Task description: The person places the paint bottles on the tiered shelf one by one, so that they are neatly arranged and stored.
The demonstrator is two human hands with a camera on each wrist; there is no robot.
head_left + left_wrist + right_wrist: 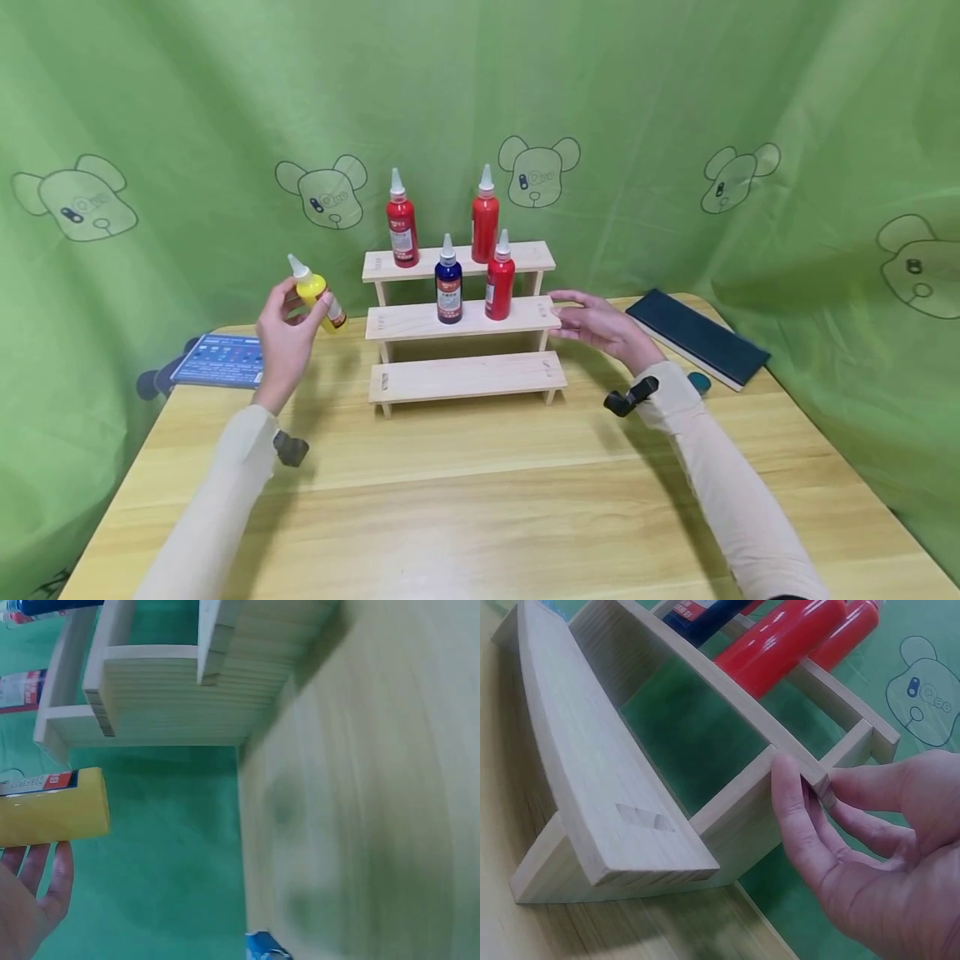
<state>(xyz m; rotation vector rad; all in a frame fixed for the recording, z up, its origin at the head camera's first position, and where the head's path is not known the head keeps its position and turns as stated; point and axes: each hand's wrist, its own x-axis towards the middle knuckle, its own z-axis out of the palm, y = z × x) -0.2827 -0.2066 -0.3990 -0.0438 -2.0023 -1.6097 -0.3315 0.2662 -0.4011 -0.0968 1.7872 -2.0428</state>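
My left hand (287,342) holds a yellow paint bottle (313,292) with a white nozzle, tilted, left of a three-step wooden display rack (465,379). In the left wrist view the yellow bottle (56,810) lies across my fingers (58,877). My right hand (600,329) pinches the right end of the rack's middle step, its fingertips around the corner of the board (810,769). On that step stand a dark blue bottle (449,292) and a red bottle (500,287). Two more red bottles, one left (402,229) and one right (485,225), stand on the top step.
A dark green notebook (697,337) lies at the table's back right, with a small green round object (699,382) beside my right sleeve. At the back left is a blue printed sheet (221,360). A green curtain (637,83) hangs behind the wooden table (465,508).
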